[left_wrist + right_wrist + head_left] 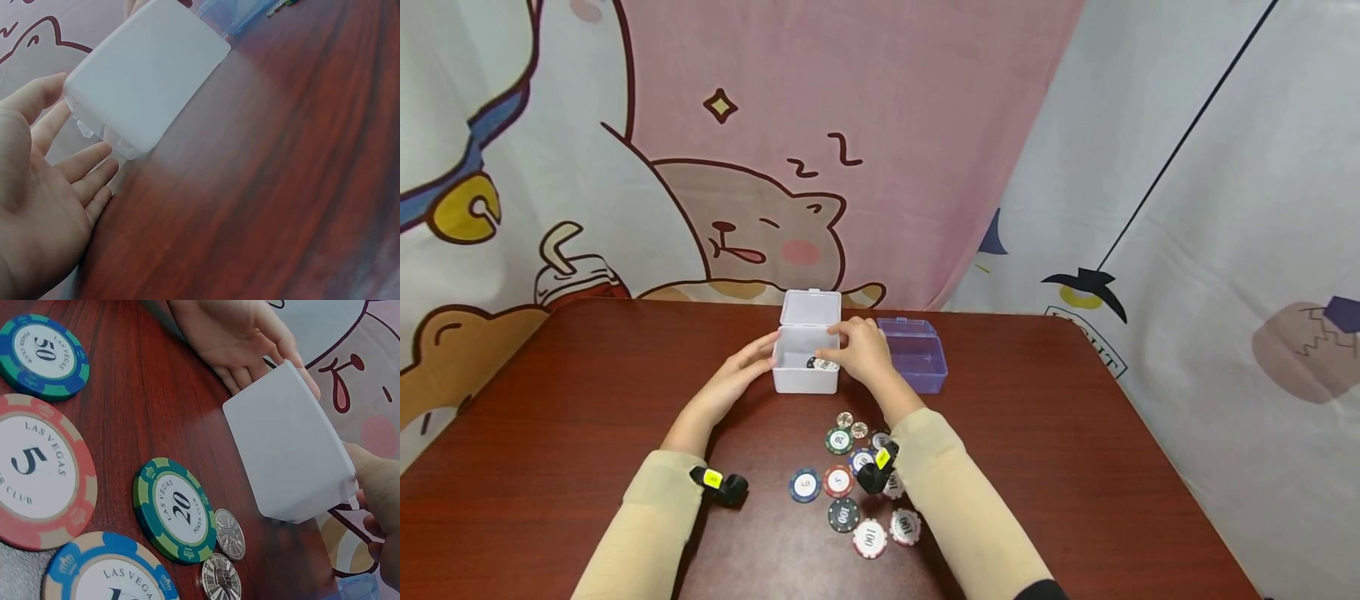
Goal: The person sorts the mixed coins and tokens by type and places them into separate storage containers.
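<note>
A white plastic box (806,382) stands with its lid raised at the back. Inside, by its right wall, lie black-and-white chips (824,364). The left hand (735,379) touches the box's left side with extended fingers; in the left wrist view they reach its corner. My right hand (861,350) is at the box's right rim, thumb and index finger over the inside, parted, with no chip visible between them. In the right wrist view the box wall hides these fingertips. Nearer lie poker chips, among them a green one (181,508) and a red one (31,469).
A translucent purple box (917,362), lid up, stands just right of the white one. Two silver coins (845,419) lie near the green chip. Several more chips, such as a blue one (805,485) and a white one (870,538), spread over the brown table (1075,467). A printed curtain hangs behind.
</note>
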The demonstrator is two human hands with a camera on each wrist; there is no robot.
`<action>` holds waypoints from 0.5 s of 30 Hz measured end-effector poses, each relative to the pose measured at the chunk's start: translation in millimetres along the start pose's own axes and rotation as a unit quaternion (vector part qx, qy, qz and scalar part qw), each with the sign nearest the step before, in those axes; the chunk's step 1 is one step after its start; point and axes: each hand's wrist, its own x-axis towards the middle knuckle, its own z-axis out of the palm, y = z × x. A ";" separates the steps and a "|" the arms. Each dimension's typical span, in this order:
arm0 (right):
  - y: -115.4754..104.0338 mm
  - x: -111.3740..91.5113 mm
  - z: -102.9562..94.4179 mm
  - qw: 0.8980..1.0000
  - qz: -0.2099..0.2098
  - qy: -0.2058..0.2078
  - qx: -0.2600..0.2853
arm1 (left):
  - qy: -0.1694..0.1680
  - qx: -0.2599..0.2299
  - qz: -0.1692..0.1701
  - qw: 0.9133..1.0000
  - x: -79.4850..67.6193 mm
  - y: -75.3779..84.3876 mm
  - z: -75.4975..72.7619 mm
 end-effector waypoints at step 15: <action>0.0 -18.1 -14.8 0.993 -0.087 0.019 0.082 | -0.003 0.004 0.012 1.000 0.4 -0.2 0.2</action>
